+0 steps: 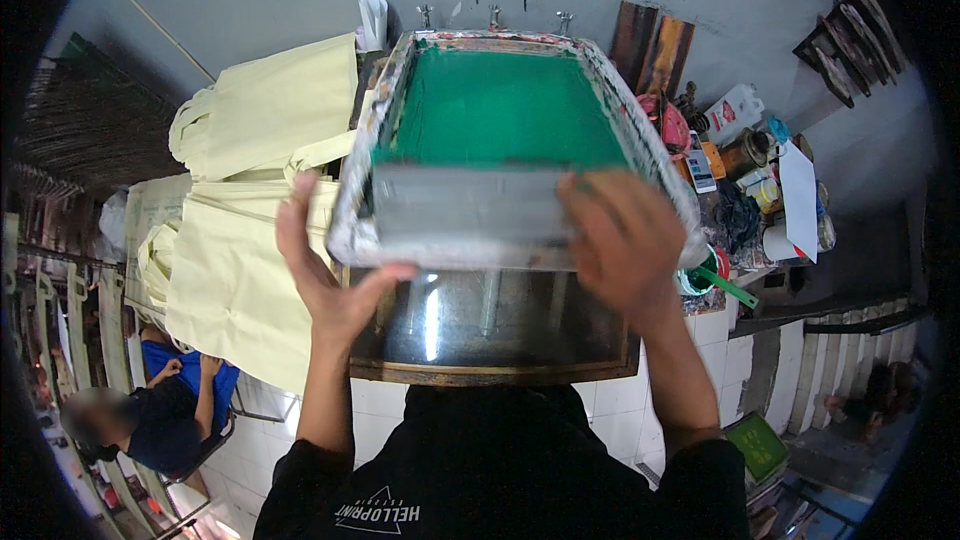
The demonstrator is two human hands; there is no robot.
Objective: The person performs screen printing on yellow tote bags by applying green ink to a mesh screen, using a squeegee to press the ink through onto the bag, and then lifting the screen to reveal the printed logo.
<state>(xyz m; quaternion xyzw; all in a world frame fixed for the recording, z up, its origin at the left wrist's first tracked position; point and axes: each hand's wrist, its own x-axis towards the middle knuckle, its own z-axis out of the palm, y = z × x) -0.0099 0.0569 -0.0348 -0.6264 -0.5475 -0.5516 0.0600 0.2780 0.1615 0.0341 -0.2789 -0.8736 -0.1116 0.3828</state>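
Observation:
A screen printing frame (650, 130) with a mesh covered in green ink (500, 105) lies in front of me. Across its near end stands a wide grey squeegee (470, 205), smeared by motion. My right hand (625, 235) is closed on the squeegee's right end, its fingers blurred. Beside the frame's near left corner, my left hand (330, 275) is open, thumb and fingers spread, with nothing in it. Under the near edge of the frame shows a glossy glass-topped table (480, 320) with a wooden rim.
Pale yellow fabric bags (245, 270) lie stacked at the left. On the right are an ink tub (700, 275) with a green-handled tool (727, 287), a white bottle (733, 112) and other clutter. Another person (165, 410) sits at the lower left.

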